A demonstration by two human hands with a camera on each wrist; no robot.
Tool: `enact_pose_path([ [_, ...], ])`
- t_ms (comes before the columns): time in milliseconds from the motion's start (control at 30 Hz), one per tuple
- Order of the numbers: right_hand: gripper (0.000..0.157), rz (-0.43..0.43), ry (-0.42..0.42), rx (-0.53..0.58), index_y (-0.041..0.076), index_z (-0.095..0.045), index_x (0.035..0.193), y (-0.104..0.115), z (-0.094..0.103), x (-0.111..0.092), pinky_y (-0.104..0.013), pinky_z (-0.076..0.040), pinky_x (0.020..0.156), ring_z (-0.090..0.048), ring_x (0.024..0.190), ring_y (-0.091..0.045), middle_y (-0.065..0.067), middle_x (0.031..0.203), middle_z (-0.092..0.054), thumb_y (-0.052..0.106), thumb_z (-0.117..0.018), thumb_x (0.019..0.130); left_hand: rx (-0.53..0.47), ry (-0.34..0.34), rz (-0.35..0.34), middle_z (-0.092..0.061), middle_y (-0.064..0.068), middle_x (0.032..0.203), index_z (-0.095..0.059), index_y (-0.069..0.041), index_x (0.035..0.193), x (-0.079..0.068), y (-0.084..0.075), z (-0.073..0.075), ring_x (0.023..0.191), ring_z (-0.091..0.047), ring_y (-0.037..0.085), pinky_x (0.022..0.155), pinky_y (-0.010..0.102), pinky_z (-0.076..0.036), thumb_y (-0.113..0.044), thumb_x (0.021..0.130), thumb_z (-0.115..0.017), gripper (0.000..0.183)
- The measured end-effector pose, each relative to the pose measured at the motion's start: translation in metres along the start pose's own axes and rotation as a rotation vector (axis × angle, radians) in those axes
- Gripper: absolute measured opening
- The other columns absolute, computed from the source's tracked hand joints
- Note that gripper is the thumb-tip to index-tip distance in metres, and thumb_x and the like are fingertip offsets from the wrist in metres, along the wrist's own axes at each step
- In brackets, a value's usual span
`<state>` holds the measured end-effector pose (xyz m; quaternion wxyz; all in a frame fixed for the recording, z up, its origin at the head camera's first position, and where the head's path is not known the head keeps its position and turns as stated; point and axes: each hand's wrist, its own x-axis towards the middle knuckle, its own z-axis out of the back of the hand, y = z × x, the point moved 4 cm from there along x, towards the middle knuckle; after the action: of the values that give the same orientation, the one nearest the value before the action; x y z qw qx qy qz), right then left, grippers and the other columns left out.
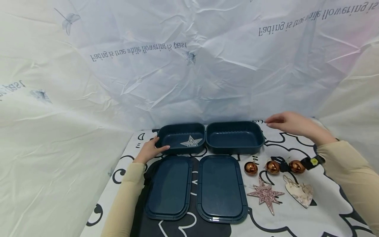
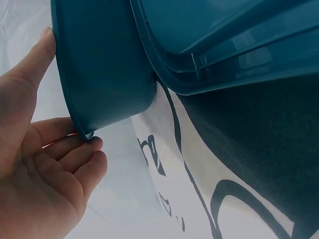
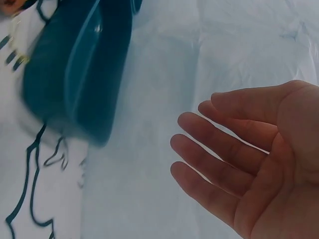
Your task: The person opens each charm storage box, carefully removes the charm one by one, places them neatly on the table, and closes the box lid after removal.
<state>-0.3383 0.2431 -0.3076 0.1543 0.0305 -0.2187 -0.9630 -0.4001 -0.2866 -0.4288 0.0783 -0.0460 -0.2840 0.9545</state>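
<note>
Two dark blue rectangular boxes stand side by side at the back of the cloth. Inside the left box (image 1: pixel 168 150) lies a silver star ornament (image 1: pixel 191 142); the right box (image 1: pixel 234 149) has a bare inside. My left hand (image 1: pixel 149 150) grips the left box at its outer front corner. In the left wrist view, the thumb lies on the rim and the other fingers (image 2: pixel 82 149) curl at the corner. Past the right box's outer end, my right hand (image 1: pixel 285 123) is raised with loosely bent fingers (image 3: pixel 214 144) and holds nothing.
Two blue lids, a left lid (image 1: pixel 169 187) and a right lid (image 1: pixel 221 187), lie in front of the boxes. To their right are copper baubles (image 1: pixel 272 167), a pink glitter star (image 1: pixel 266 194) and a pale heart ornament (image 1: pixel 299 193). A white sheet (image 1: pixel 183 82) hangs behind.
</note>
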Motion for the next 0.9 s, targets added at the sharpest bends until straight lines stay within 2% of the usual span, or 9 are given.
enact_pose_path([
  [567, 0.033, 0.203, 0.039, 0.005, -0.001, -0.065, 0.131, 0.081, -0.021, 0.092, -0.054, -0.053, 0.093, -0.063, 0.114, -0.038, -0.021, 0.126, -0.066, 0.016, -0.058, 0.103, 0.010, 0.003, 0.009, -0.026, 0.022, 0.163, -0.026, 0.001, 0.158, 0.005, 0.001, -0.001, 0.142, -0.037, 0.043, 0.112, 0.059, -0.037, -0.062, 0.091, -0.066, 0.100],
  [767, 0.033, 0.251, 0.054, -0.026, 0.001, -0.067, 0.130, 0.110, -0.036, 0.122, -0.049, -0.055, 0.092, -0.063, 0.113, -0.034, -0.017, 0.124, -0.067, 0.016, -0.060, 0.101, -0.004, -0.001, 0.010, -0.028, 0.020, 0.162, -0.024, 0.000, 0.159, 0.003, 0.001, 0.000, 0.138, -0.043, 0.042, 0.111, 0.058, -0.039, -0.059, 0.091, -0.068, 0.100],
  [900, 0.033, 0.269, 0.078, -0.031, 0.001, -0.067, 0.129, 0.126, -0.047, 0.136, -0.048, -0.054, 0.093, -0.063, 0.113, -0.033, -0.017, 0.124, -0.067, 0.015, -0.061, 0.100, -0.009, -0.004, 0.015, -0.029, 0.020, 0.162, -0.024, 0.000, 0.159, 0.003, 0.001, 0.000, 0.140, -0.040, 0.042, 0.112, 0.059, -0.038, -0.060, 0.090, -0.068, 0.102],
])
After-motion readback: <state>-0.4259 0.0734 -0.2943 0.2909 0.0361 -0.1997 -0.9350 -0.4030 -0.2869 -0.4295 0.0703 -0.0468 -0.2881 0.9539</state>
